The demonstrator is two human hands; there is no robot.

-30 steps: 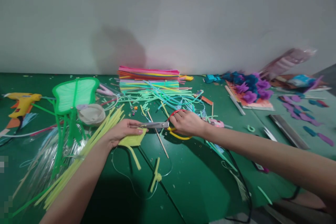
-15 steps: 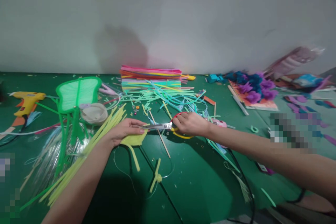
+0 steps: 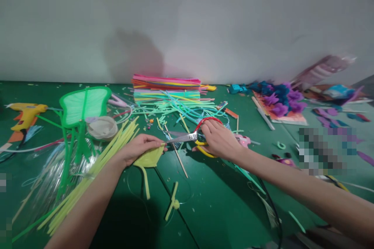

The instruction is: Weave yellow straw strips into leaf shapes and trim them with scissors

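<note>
My left hand (image 3: 143,146) is closed on a flat yellow pipe-cleaner piece (image 3: 149,158), with one loose strip hanging from its lower edge. My right hand (image 3: 217,138) grips scissors (image 3: 187,137) by their red and yellow handles. The blades are parted and point left, with the lower blade's tip at my left fingertips by the piece's upper corner. Under my left forearm lies a bundle of yellow pipe cleaners (image 3: 117,144). A short yellow piece with a small ball (image 3: 175,204) rests on the table in front of me.
A green pipe-cleaner wing shape (image 3: 85,105) and a yellow glue gun (image 3: 27,114) are on the left. Stacked coloured pipe cleaners (image 3: 166,82) lie by the wall, with loose strips in front. Purple and blue flowers (image 3: 282,99) sit at right. A thin wooden stick (image 3: 179,157) lies mid-table.
The scissors have opened, their blades and handles now spread apart. My right hand has shifted slightly right, while my left hand keeps hold of the yellow piece.
</note>
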